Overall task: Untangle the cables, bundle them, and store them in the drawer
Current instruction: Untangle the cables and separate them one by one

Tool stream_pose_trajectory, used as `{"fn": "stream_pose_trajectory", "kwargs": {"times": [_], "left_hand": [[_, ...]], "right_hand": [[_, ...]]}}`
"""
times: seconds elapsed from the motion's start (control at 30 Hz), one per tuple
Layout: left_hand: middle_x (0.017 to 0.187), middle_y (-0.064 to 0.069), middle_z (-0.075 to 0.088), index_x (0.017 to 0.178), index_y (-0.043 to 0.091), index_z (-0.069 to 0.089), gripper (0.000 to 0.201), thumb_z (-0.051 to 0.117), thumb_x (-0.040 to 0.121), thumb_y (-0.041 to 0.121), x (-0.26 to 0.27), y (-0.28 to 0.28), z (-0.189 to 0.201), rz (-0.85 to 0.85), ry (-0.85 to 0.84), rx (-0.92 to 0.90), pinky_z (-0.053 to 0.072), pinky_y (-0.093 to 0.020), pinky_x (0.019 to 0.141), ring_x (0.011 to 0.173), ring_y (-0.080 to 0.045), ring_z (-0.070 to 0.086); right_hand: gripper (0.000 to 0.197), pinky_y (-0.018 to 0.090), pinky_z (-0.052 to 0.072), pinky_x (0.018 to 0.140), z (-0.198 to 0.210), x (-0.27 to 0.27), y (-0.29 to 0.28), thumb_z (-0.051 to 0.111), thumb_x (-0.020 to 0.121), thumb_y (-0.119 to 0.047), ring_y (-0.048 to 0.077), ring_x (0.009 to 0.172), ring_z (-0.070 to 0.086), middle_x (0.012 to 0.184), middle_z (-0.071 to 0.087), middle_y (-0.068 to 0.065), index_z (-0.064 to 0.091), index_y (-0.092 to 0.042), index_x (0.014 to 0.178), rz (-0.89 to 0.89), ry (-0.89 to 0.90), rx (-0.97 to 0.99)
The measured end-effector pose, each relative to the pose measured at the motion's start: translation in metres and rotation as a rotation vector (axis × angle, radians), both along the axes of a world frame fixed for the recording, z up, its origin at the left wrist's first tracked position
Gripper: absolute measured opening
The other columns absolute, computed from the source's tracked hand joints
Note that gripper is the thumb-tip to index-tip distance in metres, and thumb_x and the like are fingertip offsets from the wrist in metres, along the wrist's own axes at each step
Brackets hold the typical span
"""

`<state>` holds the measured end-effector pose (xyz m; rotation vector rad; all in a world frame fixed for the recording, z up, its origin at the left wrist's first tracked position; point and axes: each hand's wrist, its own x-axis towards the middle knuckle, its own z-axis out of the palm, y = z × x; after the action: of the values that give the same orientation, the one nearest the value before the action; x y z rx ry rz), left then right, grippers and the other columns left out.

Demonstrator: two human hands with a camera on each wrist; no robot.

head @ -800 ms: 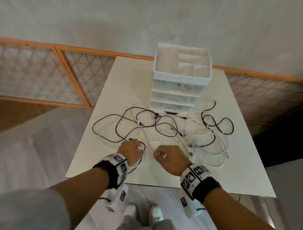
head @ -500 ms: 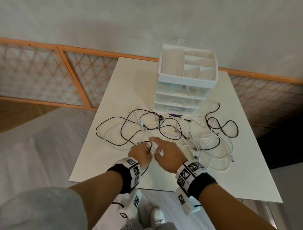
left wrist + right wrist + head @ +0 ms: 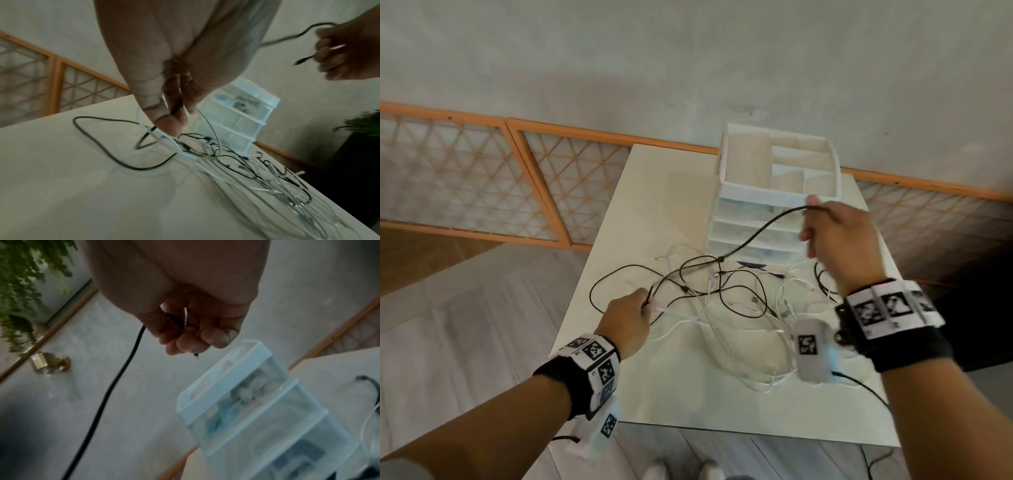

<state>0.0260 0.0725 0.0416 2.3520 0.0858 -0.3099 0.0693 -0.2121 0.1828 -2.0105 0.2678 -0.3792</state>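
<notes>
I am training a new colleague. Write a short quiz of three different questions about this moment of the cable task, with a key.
1. True or false: the right hand holds a black cable lifted above the table.
2. Multiple choice: where is the left hand? A) inside a drawer B) low at the cable tangle, pinching a black cable C) on the floor
3. Fill in: the drawers of the drawer unit are all ____.

Key: 1 true; 2 B; 3 closed
</notes>
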Motion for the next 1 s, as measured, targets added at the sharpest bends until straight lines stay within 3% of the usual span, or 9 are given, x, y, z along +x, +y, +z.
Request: {"fn": "stream_pose_trajectory", "kwargs": {"times": [0.07, 0.13, 0.2, 0.27, 0.33, 0.43, 0.53, 0.8, 1.0], "left_hand": [[0.087, -0.005, 0.07, 0.086, 0.012, 0.063, 0.026, 0.04, 0.099, 0.012, 0.004, 0.008, 0.002, 0.029, 0.007, -0.062, 0.056, -0.045, 0.077, 0.081, -0.031, 0.069], [0.078, 0.0, 0.069, 0.083, 0.015, 0.064, 0.03, 0.04, 0.099, 0.009, 0.01, 0.005, 0.017, 0.025, -0.036, -0.175, 0.059, -0.044, 0.07, 0.065, -0.027, 0.067], [0.07, 0.003, 0.067, 0.087, 0.018, 0.067, 0.03, 0.042, 0.1, 0.008, 0.017, -0.01, 0.044, -0.013, -0.084, -0.269, 0.057, -0.037, 0.066, 0.061, -0.026, 0.063], [0.065, 0.009, 0.066, 0.092, 0.02, 0.069, 0.028, 0.045, 0.101, 0.009, 0.026, -0.034, 0.074, -0.092, -0.099, -0.354, 0.053, -0.025, 0.057, 0.06, -0.018, 0.061], [0.067, 0.009, 0.065, 0.093, 0.018, 0.07, 0.02, 0.052, 0.1, 0.016, 0.034, -0.063, 0.104, -0.194, -0.149, -0.362, 0.049, -0.019, 0.054, 0.059, -0.012, 0.061], [0.067, 0.013, 0.063, 0.087, 0.021, 0.07, 0.013, 0.062, 0.095, 0.026, 0.045, -0.099, 0.132, -0.298, -0.317, -0.283, 0.039, -0.009, 0.056, 0.057, 0.001, 0.056], [0.07, 0.016, 0.061, 0.086, 0.023, 0.069, 0.013, 0.062, 0.094, 0.031, 0.06, -0.109, 0.134, -0.261, -0.398, -0.189, 0.036, -0.007, 0.058, 0.062, 0.007, 0.053], [0.074, 0.0, 0.068, 0.07, 0.014, 0.058, 0.038, 0.042, 0.102, 0.027, 0.069, -0.088, 0.059, -0.121, -0.057, -0.015, 0.039, -0.015, 0.062, 0.07, -0.016, 0.062], [0.059, -0.002, 0.064, 0.084, 0.018, 0.067, 0.03, 0.043, 0.102, 0.018, 0.064, -0.094, 0.047, -0.064, 0.056, -0.142, 0.052, -0.031, 0.065, 0.057, -0.015, 0.064]], "right_hand": [[0.018, 0.029, 0.043, 0.051, -0.001, 0.004, -0.033, 0.058, 0.089, -0.03, 0.019, 0.049, 0.052, 0.065, 0.065, -0.001, 0.072, -0.021, 0.083, -0.177, 0.01, 0.064], [0.04, 0.037, 0.053, 0.067, -0.01, 0.004, -0.06, 0.057, 0.079, -0.034, 0.024, 0.066, 0.064, 0.083, 0.072, 0.002, 0.067, -0.023, 0.117, -0.251, 0.185, -0.077], [0.068, 0.04, 0.053, 0.085, -0.019, -0.002, -0.065, 0.06, 0.08, -0.022, 0.026, 0.084, 0.067, 0.093, 0.073, 0.007, 0.041, -0.033, 0.144, -0.173, 0.322, -0.294], [0.086, 0.031, 0.05, 0.079, -0.022, -0.011, -0.044, 0.065, 0.082, -0.01, 0.014, 0.076, 0.065, 0.079, 0.07, 0.002, 0.026, -0.041, 0.151, 0.055, 0.235, -0.329], [0.081, 0.02, 0.047, 0.066, -0.024, -0.016, -0.017, 0.07, 0.08, -0.009, 0.004, 0.061, 0.061, 0.07, 0.066, -0.003, 0.037, -0.048, 0.144, 0.315, 0.177, -0.336], [0.011, 0.024, 0.042, 0.059, -0.032, -0.005, 0.001, 0.069, 0.087, -0.027, 0.005, 0.053, 0.055, 0.054, 0.059, -0.007, 0.068, -0.034, 0.096, 0.431, 0.144, -0.42], [0.031, 0.026, 0.04, 0.061, -0.03, 0.022, -0.03, 0.059, 0.094, -0.038, 0.015, 0.057, 0.057, 0.051, 0.058, -0.012, 0.063, -0.029, 0.064, 0.254, 0.182, -0.24], [0.065, 0.033, 0.041, 0.055, 0.012, 0.076, -0.135, 0.023, 0.096, -0.068, 0.025, 0.057, 0.054, 0.073, 0.064, 0.009, 0.057, -0.015, 0.079, -0.014, 0.386, -0.201], [0.064, 0.052, 0.056, 0.081, 0.019, 0.109, -0.165, 0.02, 0.097, -0.064, 0.033, 0.078, 0.071, 0.087, 0.065, 0.006, 0.056, -0.011, 0.1, -0.019, 0.159, -0.304]]}}
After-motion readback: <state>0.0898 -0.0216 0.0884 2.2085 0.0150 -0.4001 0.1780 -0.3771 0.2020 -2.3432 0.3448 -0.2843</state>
